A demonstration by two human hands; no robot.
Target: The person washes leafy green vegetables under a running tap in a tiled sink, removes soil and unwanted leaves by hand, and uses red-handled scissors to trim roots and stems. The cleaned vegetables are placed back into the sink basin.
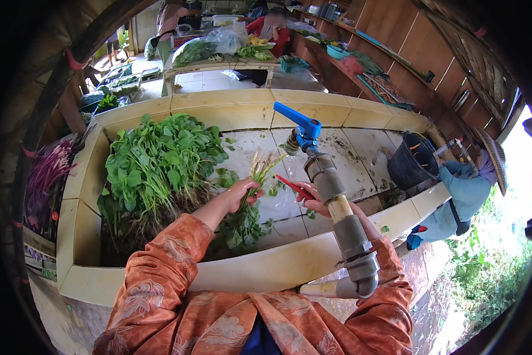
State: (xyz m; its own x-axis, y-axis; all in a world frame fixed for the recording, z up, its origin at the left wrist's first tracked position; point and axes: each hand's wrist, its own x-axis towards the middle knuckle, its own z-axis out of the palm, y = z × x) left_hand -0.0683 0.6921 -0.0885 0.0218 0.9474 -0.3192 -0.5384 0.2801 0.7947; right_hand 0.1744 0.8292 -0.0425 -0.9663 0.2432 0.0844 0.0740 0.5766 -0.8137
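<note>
My left hand grips a bunch of leafy greens by the stems. Its pale roots point up and away from me, and the leaves hang down toward the basin's front wall. Just to the right, my right hand holds a small red-handled tool, likely a knife; its blade is hard to make out. The tool is apart from the bunch. Part of the right hand and wrist is hidden behind the standing water pipe. A large heap of rooted greens fills the left end of the tiled basin.
A blue-handled valve tops the pipe, above the basin. A black bucket stands at the basin's right end, beside a person in a woven hat. Purple-red stems lie outside the left wall. Beyond, people work around a vegetable-laden table.
</note>
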